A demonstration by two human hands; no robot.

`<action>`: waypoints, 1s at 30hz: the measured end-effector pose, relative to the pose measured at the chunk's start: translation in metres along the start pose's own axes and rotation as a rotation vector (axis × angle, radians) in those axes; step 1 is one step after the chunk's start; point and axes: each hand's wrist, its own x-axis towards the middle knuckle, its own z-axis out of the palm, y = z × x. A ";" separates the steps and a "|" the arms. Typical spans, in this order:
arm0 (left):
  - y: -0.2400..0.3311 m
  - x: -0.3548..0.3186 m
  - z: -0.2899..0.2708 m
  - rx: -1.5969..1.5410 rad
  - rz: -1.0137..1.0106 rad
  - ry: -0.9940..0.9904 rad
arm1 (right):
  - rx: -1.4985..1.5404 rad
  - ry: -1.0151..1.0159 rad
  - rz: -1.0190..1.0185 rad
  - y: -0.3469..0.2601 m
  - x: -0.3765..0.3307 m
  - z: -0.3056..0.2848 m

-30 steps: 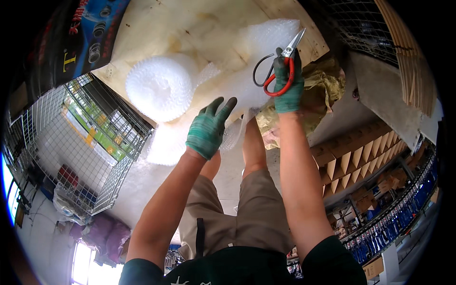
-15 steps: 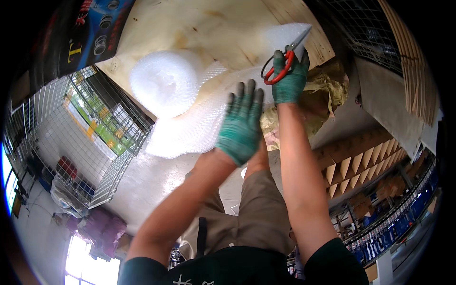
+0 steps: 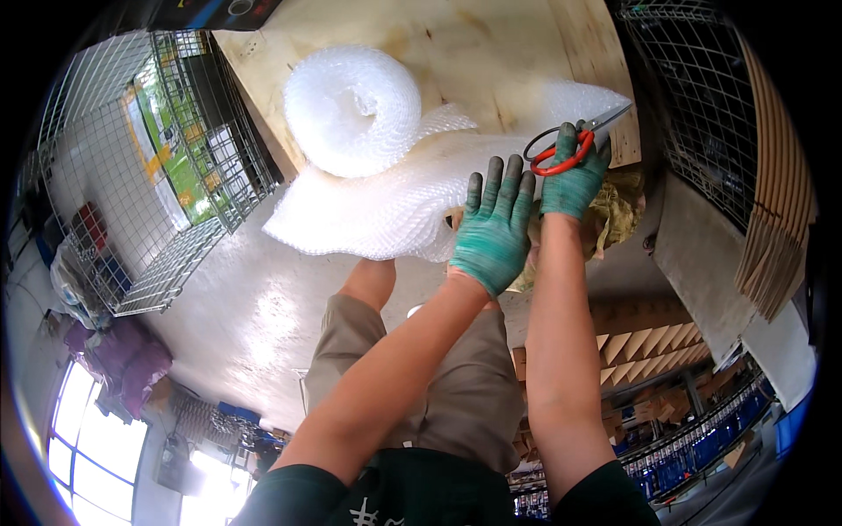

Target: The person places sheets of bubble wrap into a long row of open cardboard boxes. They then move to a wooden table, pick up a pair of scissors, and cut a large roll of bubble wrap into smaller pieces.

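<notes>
My left hand (image 3: 494, 237), in a green glove with dark fingertips, lies flat with its fingers stretched out at the near edge of a sheet of clear bubble wrap (image 3: 351, 215). To its right, my gloved right hand (image 3: 574, 186) holds a pair of scissors (image 3: 586, 140) with red and dark handle loops. The blades point away to the upper right, over the wrap's far right part. A loosely coiled bubble wrap roll (image 3: 395, 118) sits on the wooden table to the left, joined to the sheet by a loose strip. The sheet hangs over the table's front edge.
The plywood table (image 3: 474, 53) spans the top. A wire cage (image 3: 132, 263) stands left of it, and another wire rack (image 3: 702, 96) with stacked cardboard (image 3: 776, 193) stands right. Crumpled yellowish sacking (image 3: 620, 210) lies below my right hand. Divided cardboard (image 3: 653, 351) sits at lower right.
The view has swung, so table, roll and hands appear shifted. My left hand, blurred before, is now sharp and nearer the right hand. The scissors stay in my right hand.
</notes>
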 end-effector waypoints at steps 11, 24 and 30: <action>-0.086 -0.027 -0.048 0.110 -0.285 -0.150 | 0.244 -0.319 0.253 -0.079 -0.031 -0.092; -0.089 -0.036 -0.055 0.029 -0.260 -0.232 | 0.037 -1.258 1.149 -0.103 -0.090 -0.112; -0.094 -0.036 -0.050 -0.014 -0.247 -0.221 | -0.313 -1.304 1.061 -0.123 -0.072 -0.053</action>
